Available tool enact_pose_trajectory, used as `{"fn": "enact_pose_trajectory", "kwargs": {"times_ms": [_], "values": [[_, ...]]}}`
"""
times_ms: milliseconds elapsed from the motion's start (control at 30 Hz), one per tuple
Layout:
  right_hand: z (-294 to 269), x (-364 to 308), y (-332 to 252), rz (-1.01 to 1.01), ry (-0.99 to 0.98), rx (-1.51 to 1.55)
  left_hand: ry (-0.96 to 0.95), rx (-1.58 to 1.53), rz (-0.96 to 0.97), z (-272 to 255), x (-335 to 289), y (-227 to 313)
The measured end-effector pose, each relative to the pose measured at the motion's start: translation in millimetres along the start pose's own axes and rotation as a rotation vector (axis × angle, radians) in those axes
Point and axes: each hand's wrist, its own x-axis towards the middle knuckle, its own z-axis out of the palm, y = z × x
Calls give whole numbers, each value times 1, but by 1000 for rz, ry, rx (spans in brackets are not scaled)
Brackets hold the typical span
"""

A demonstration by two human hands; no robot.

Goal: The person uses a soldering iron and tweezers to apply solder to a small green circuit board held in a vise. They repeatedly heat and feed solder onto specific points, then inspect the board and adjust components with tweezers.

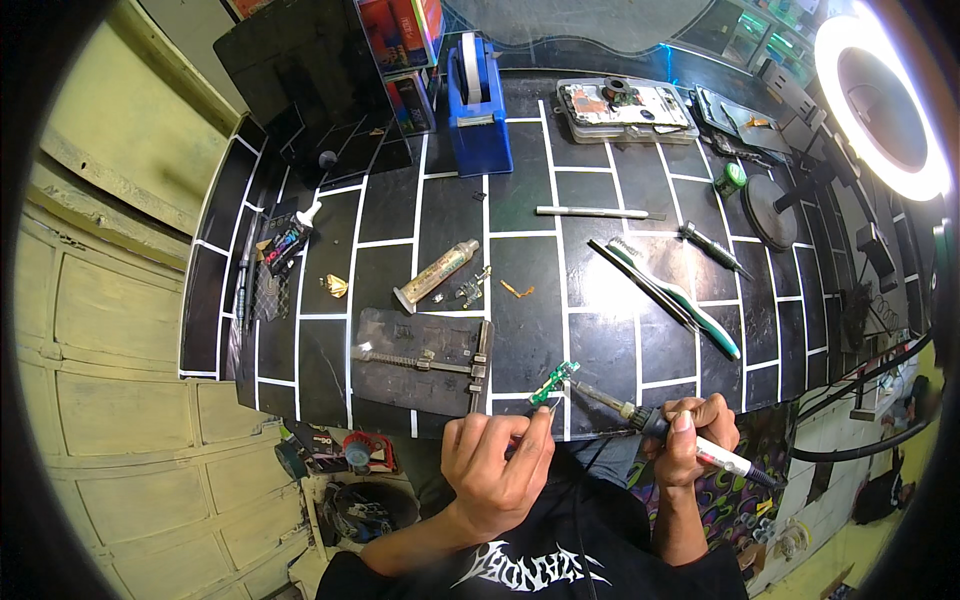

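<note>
My right hand [690, 437] grips a soldering iron [722, 458] with a white and black handle. Its metal tip points left and reaches a small green circuit board [552, 384] near the table's front edge; whether they touch, I cannot tell. Just below the board is my left hand [498, 462], its fingers closed in a pinch on something mostly hidden. A thin pointed end shows by its fingertips, against the board's lower end. Left of the board lies a dark plate with a metal clamp [425, 363], a board holder, with nothing clamped in it.
Across the black tiled-pattern table [520, 265] lie a syringe [437, 275], a toothbrush [690, 305], a slim pen-like tool [600, 212] and a screwdriver [715, 250]. Behind stand a blue tape dispenser [482, 140], a plastic case with phone parts [628, 125] and a lit ring lamp [825, 100].
</note>
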Motion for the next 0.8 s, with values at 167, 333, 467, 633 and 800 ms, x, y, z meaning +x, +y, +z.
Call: {"fn": "enact_pose_trajectory", "kwargs": {"times_ms": [167,333,467,633,800], "values": [[1,-1,-1,4,4,-17,-8,-7,-10,-2,-1,1],[-1,-4,-7,106,32,4,-6,-13,-8,-3,-1,2],[-2,-6,-6,124,45,10,-3,-7,-6,-5,-2,3],[-3,-3,-6,64,19,10,-6,-6,-7,-5,-2,4],[-3,-4,-4,39,25,-4,-16,-9,-1,-5,-2,4]]}}
